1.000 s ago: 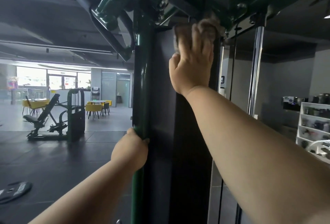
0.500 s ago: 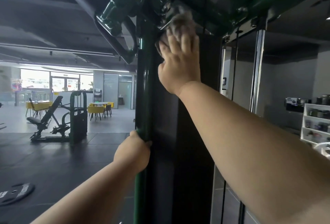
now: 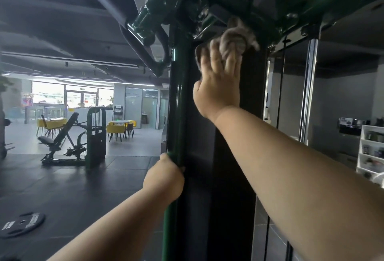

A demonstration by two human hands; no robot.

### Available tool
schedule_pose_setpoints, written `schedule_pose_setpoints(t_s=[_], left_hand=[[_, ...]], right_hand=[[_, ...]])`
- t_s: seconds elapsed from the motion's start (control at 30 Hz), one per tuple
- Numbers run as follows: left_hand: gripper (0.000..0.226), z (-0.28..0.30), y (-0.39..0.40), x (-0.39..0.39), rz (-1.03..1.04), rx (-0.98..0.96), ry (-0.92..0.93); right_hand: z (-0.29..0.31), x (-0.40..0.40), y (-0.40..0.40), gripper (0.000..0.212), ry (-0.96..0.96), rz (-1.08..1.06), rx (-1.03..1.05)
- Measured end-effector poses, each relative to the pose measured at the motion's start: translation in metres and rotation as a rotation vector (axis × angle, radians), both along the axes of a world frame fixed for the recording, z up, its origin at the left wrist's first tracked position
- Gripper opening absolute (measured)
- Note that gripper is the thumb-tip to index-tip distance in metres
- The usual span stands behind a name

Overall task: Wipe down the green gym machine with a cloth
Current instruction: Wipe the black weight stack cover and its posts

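The green gym machine [image 3: 176, 98] rises straight in front of me, a green upright post with a dark panel to its right and green brackets overhead. My right hand [image 3: 218, 86] is raised high and presses a bunched grey cloth [image 3: 234, 38] against the top of the dark panel, just under the overhead frame. The fingers are spread over the cloth, which bulges out above them. My left hand [image 3: 166, 179] grips the green post lower down, at about waist height of the frame.
A chrome guide rod [image 3: 309, 94] stands to the right. White shelves [image 3: 372, 152] sit at the far right. Another green machine with a bench [image 3: 91, 136] and yellow chairs [image 3: 114, 129] are across the floor on the left. A weight plate [image 3: 22, 223] lies on the floor.
My right hand with the cloth swung left toward the post, then back right along the panel's top. My left hand kept its grip on the post.
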State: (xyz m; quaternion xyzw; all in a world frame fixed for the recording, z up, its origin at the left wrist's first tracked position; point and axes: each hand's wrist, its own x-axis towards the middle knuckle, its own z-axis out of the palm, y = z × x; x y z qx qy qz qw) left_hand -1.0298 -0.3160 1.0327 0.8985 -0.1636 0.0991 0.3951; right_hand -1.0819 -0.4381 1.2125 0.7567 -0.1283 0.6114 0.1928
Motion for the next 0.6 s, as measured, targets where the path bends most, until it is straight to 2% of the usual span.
schedule_pose_setpoints(t_s=[0.1, 0.2, 0.3, 0.4, 0.47, 0.6], left_hand=[[0.027, -0.001, 0.002, -0.003, -0.011, -0.011, -0.002], [0.026, -0.001, 0.002, -0.006, -0.016, -0.01, -0.01], [0.025, -0.001, 0.003, -0.006, -0.005, -0.018, -0.017], [0.025, -0.002, 0.004, -0.005, -0.003, -0.026, -0.037], [0.026, -0.003, 0.005, -0.004, 0.0, -0.026, -0.046], [0.034, -0.003, 0.005, 0.0, -0.016, -0.015, -0.041]], right_hand=[[-0.013, 0.006, 0.0, 0.065, 0.054, 0.056, -0.109], [0.0, 0.011, 0.007, 0.072, 0.092, 0.301, -0.157], [0.034, 0.023, 0.029, 0.079, 0.061, 0.483, 0.033], [0.066, 0.044, 0.049, 0.079, 0.087, 0.458, 0.187], [0.067, 0.054, 0.051, 0.079, 0.086, 0.405, 0.159], [0.033, 0.052, 0.04, 0.075, 0.08, 0.377, 0.058]])
